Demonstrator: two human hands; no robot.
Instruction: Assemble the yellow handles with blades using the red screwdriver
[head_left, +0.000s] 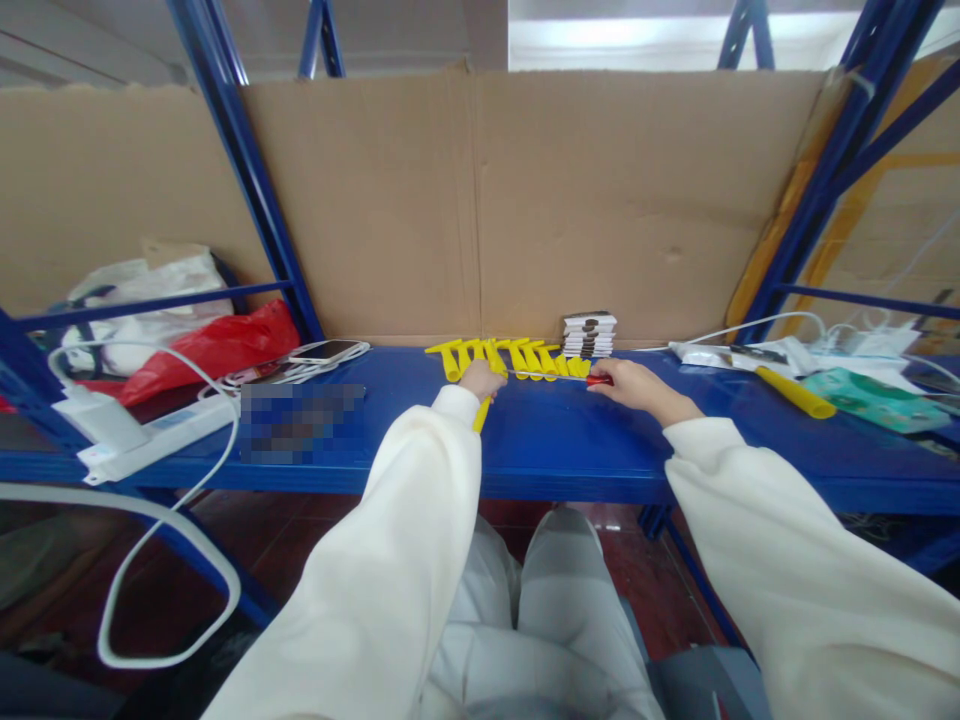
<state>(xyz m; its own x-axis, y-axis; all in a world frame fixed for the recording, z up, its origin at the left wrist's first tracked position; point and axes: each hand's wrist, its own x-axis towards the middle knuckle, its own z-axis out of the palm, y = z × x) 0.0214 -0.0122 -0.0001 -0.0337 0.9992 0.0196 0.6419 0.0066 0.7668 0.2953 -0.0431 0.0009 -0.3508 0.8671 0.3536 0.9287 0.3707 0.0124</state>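
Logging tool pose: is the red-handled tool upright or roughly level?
Roughly level: the red-handled tool runs sideways from the right hand toward the left hand.

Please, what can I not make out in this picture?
In the head view:
Yellow piece: partly hidden by the left hand.
Red-handled tool: handle partly hidden by the right hand; tip too small to tell.
White stack: markings too small to read.
Blue tabletop, left: whatever lies under the pixelated patch.

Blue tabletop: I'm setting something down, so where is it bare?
Bare: front, between the cream fabric sleeves; right, between the right hand and the lone yellow tube. Crowded: back centre, with yellow plastic pieces and the black-and-white stack; left, around the white power strip.
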